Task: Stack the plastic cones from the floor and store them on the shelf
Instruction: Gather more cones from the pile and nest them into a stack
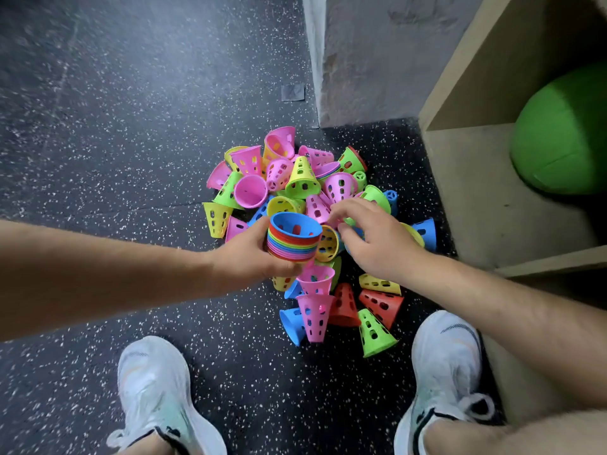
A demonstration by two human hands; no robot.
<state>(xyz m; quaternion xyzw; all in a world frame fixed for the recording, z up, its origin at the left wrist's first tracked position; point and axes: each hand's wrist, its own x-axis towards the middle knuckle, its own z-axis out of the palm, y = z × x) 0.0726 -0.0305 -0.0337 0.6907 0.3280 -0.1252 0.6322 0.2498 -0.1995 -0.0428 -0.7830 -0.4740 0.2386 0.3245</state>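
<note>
While the left hand (253,254) wraps its grip round one stack (294,241) of nested cones, wide mouths facing up and a blue one innermost, the coloured rims below it are too tightly banded to count. Just right of the stack the right hand (371,236) reaches down among the loose cones (302,178), fingers curved, thumb and forefinger close together by a pink cone (317,210). Whether that grip has hold of anything cannot be told.

All round the stack, on the dark speckled floor (131,126), lies one heap of perforated cones, tumbled and overlapping: about eleven pink, eight yellow, six green, five blue and two plainly red. Some are hidden under the hands and the stack, so the tally is rough. Most lie beyond the stack. A smaller cluster of about ten lies nearer the person than the stack, as do two white shoes, the left shoe (154,389) and the right shoe (446,366).

Right of the stack, well apart from it, stands one wooden shelf (486,192); one green ball (565,133) sits in its open compartment and fills much of it. Beyond the stack one grey wall (377,60) corner meets the floor, with one small grey patch (292,92) on the floor beside it. Two bare forearms cross the view towards the stack.
</note>
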